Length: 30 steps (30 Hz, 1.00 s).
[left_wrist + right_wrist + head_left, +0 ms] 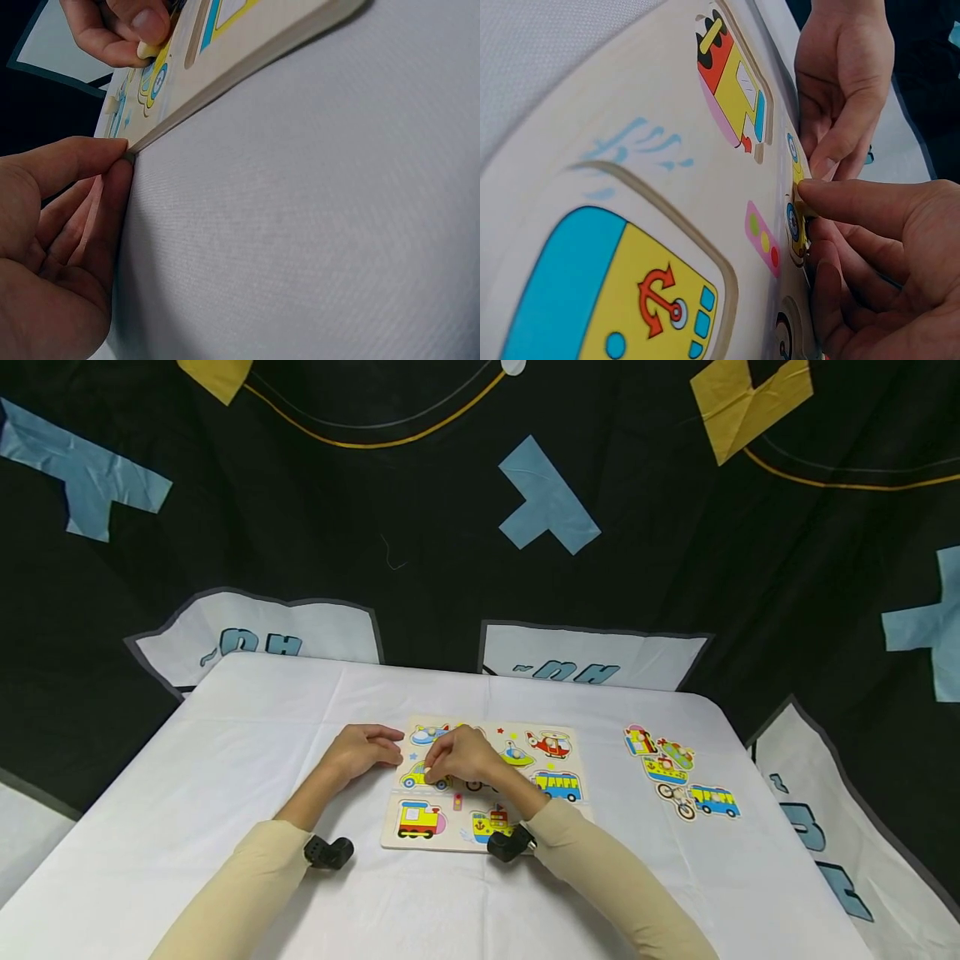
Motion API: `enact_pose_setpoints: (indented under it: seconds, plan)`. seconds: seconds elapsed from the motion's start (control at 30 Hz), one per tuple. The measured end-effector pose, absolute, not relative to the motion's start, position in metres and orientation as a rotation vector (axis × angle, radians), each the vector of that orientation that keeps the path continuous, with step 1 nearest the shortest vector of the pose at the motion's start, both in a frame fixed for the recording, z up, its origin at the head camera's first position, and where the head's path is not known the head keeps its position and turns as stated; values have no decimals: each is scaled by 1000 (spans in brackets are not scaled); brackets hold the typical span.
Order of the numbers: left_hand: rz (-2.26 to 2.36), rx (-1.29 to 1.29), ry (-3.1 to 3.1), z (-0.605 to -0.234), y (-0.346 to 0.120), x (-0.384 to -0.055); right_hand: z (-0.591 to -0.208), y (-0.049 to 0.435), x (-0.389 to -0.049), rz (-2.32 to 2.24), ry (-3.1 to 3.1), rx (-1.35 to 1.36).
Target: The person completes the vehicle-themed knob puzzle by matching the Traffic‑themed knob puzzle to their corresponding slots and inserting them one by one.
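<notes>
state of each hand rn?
Left hand: closed, holding the board at its edge.
Right hand: closed, pinching the car by its knob.

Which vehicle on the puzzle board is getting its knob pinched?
The yellow car, just beyond the train on the puzzle board: the right hand pinches its knob. No hand is on the board's train, bus or helicopter.

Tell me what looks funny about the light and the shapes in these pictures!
Head view: bright white table, dark black cloth behind, soft shadow by the left sleeve. Left wrist view: greyer light, a dim shadow beside the left hand. Right wrist view: the board's edge looks bent, and the boat picture looks huge because it's close.
</notes>
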<state>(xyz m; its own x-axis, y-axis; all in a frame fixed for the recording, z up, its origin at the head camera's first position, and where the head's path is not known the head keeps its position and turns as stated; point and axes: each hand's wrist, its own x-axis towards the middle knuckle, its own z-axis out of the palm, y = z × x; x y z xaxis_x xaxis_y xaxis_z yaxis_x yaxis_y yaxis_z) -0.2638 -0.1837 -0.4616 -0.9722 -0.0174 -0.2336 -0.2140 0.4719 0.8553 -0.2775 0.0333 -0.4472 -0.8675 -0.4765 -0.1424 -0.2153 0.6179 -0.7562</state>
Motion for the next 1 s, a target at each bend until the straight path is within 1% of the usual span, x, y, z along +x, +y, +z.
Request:
enact_pose_setpoints:
  seconds: [0.27,0.43,0.67,1.0]
  plan:
    - [1536,-186,2508,-463,-183,-264,-446,37,-278,-1113,2506,-554]
    - [1522,-204,2517,-463,-182,-265,-439,47,-277,-1147,2489,-546]
    - [1496,-226,2529,-462,-182,-265,-429,74,-281,-1145,2546,-507]
    - [1513,-210,2523,-461,-183,-264,-417,120,-286,-1114,2647,-352]
